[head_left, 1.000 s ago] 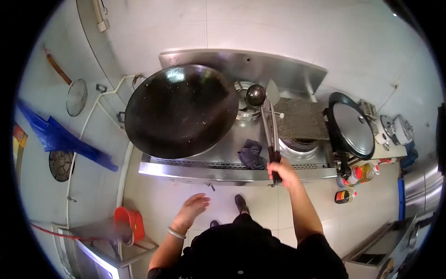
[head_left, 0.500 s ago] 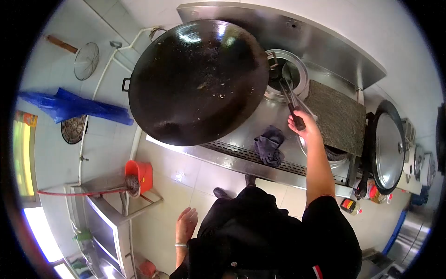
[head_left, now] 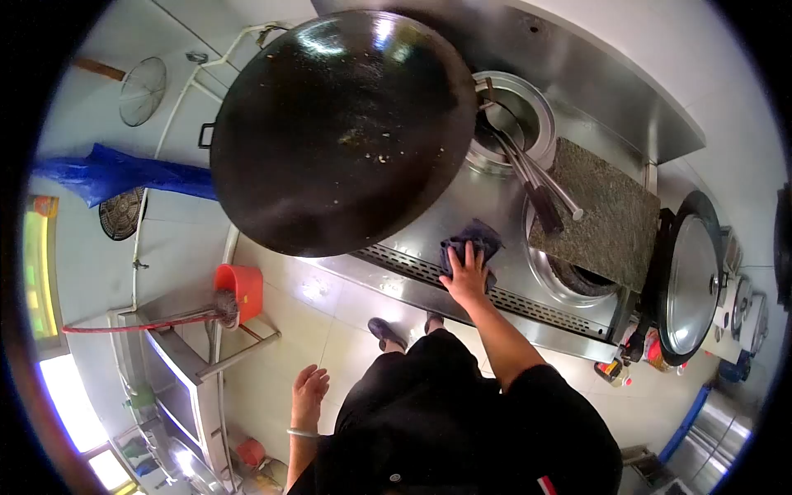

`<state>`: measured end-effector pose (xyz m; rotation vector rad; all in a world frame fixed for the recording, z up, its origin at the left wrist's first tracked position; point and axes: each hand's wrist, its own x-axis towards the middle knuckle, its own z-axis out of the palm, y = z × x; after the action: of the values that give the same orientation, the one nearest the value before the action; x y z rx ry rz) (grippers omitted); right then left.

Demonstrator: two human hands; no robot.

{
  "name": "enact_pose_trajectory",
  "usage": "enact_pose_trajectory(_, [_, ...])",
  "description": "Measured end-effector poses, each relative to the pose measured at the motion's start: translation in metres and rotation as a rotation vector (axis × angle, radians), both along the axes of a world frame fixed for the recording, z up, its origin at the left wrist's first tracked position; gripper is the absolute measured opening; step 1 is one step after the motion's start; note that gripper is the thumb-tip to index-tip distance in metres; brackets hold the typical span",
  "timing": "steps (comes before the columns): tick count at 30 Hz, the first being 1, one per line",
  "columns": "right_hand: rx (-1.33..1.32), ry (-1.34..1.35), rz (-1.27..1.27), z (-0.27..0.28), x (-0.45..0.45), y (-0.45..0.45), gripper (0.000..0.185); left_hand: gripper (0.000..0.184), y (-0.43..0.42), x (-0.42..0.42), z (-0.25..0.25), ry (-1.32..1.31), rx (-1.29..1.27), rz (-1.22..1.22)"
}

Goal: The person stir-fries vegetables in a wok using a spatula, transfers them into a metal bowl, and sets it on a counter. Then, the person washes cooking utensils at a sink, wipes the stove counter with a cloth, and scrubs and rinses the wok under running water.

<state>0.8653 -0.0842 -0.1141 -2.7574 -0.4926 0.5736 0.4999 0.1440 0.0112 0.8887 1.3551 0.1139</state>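
My right hand (head_left: 468,279) lies on a crumpled dark cloth (head_left: 478,238) on the steel stove top (head_left: 429,239). Its fingers are spread over the cloth, not wrapped round it. Low at the left, my left hand (head_left: 309,392) hangs in the air, fingers loosely apart, holding nothing. A huge dark wok (head_left: 330,165) with a few food bits inside sits to the left of the cloth. Behind the cloth is a round metal pot (head_left: 540,107). Several long-handled utensils (head_left: 532,186) lean out of it, their handles pointing toward a stone-like board (head_left: 606,219).
A ring-shaped burner opening (head_left: 569,289) shows partly under the board. At the right stands a pan with a metal lid (head_left: 691,272); oil bottles (head_left: 612,371) are on the floor below. A red bucket (head_left: 239,293) and a long-handled brush (head_left: 224,307) are at the left.
My right hand has let go of the black-handled utensil, which now rests against the pot rim and board. The hand has moved left and down onto the cloth. The view has shifted slightly.
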Motion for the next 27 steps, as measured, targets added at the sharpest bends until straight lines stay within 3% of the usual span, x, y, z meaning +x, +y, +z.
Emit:
enact_pose_trajectory(2, [-0.015,-0.113,0.148,-0.039,0.012,-0.001,0.063,0.038,-0.010,-0.002,0.005,0.087,0.036,-0.119])
enact_pose_trajectory(5, [0.017,-0.128,0.309,-0.054,0.052,-0.023,0.060,0.037,-0.022,-0.018,-0.009,0.231,0.069,-0.299])
enact_pose_trajectory(8, [-0.172,-0.114,0.071,-0.059,0.100,-0.041,0.058,0.038,-0.035,-0.021,-0.019,0.307,0.017,-0.376])
enact_pose_trajectory(9, [-0.034,-0.100,-0.052,-0.068,0.101,-0.064,0.056,0.038,-0.037,-0.025,-0.018,0.317,-0.015,-0.418])
enact_pose_trajectory(11, [0.016,0.016,-0.105,-0.050,0.093,-0.094,0.054,0.041,-0.036,-0.033,-0.030,0.302,-0.057,-0.439])
enact_pose_trajectory(13, [-0.136,-0.314,0.086,-0.073,0.048,-0.124,0.054,0.041,-0.038,-0.031,-0.038,0.244,-0.002,-0.430])
enact_pose_trajectory(15, [-0.211,-0.182,0.020,-0.075,0.011,-0.141,0.052,0.042,-0.035,-0.028,-0.052,0.215,0.003,-0.394])
enact_pose_trajectory(17, [-0.082,-0.187,0.122,-0.075,0.007,-0.166,0.051,0.041,-0.033,-0.016,-0.053,0.259,0.033,-0.407])
enact_pose_trajectory(19, [0.213,0.195,-0.116,-0.051,0.019,-0.181,0.049,0.040,-0.030,-0.012,-0.056,0.178,0.004,-0.414])
enact_pose_trajectory(23, [0.405,-0.052,-0.271,-0.020,-0.012,-0.191,0.046,0.038,-0.024,-0.027,-0.069,0.161,0.002,-0.384])
enact_pose_trajectory(25, [0.500,-0.014,-0.376,-0.046,-0.053,-0.176,0.044,0.039,-0.022,-0.046,-0.083,0.166,-0.009,-0.355])
enact_pose_trajectory(27, [0.331,-0.092,0.015,-0.059,-0.091,-0.133,0.045,0.039,-0.018,-0.067,-0.096,0.189,-0.021,-0.392])
